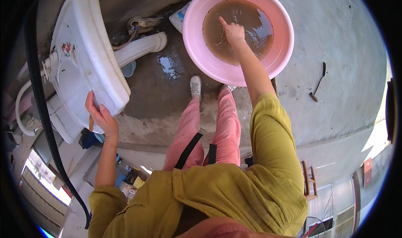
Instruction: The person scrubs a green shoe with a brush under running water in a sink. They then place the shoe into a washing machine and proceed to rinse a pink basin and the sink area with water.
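My right hand [235, 34] is over the brown, murky water [254, 27] in a large pink plastic basin [284, 37]. Its index finger points out and the other fingers are curled. Thin straw-coloured strands [221, 38] show beside it; whether the hand touches them is unclear. At the left, my left hand [105, 120] rests on the near rim of a white ceramic pedestal sink [108, 65], thumb and fingers spread. A narrow brown strip [91, 123] shows by its palm; I cannot make out whether it is held.
The sink's pedestal [141, 49] leans across wet concrete, with a light blue bowl [129, 69] behind it. A white bucket [177, 20] touches the pink basin's left side. A wooden-handled hand tool [318, 81] lies at right. A black strap [44, 96] crosses the left side.
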Tool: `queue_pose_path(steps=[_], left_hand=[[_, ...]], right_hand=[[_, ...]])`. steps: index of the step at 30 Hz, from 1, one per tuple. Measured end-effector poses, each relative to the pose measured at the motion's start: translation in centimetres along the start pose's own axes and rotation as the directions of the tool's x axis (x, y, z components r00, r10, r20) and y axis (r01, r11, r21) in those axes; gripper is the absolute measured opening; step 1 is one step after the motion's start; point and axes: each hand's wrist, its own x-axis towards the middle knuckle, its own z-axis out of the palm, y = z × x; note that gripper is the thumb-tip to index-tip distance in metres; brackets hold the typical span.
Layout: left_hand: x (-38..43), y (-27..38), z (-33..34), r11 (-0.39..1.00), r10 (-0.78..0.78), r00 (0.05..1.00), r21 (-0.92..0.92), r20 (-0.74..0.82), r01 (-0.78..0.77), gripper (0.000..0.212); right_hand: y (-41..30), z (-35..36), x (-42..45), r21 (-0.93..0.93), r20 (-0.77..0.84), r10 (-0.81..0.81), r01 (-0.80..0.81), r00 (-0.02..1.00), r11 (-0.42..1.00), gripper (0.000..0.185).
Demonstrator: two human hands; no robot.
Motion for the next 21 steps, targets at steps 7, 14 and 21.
queue_pose_path(steps=[7,14,21], left_hand=[[0.1,0.1,-0.1,1.000,0.008,1.000,-0.010,-0.006,-0.008,0.043],[0.6,0.7,-0.7,0.998,0.063,0.998,0.031,-0.005,-0.063,0.042],[0.3,0.9,-1.0,0.991,0.109,0.992,0.084,-0.065,-0.103,0.037]], right_hand=[[3.1,-9.4,-1.2,0.742,0.188,-0.009,-0.136,0.982,0.656,0.015],[21.5,-30.7,-12.6,0.931,-0.264,0.457,0.349,0.849,-0.110,0.019],[28.0,-20.5,-15.3,0.982,-0.172,0.934,0.129,0.313,0.137,0.056]])
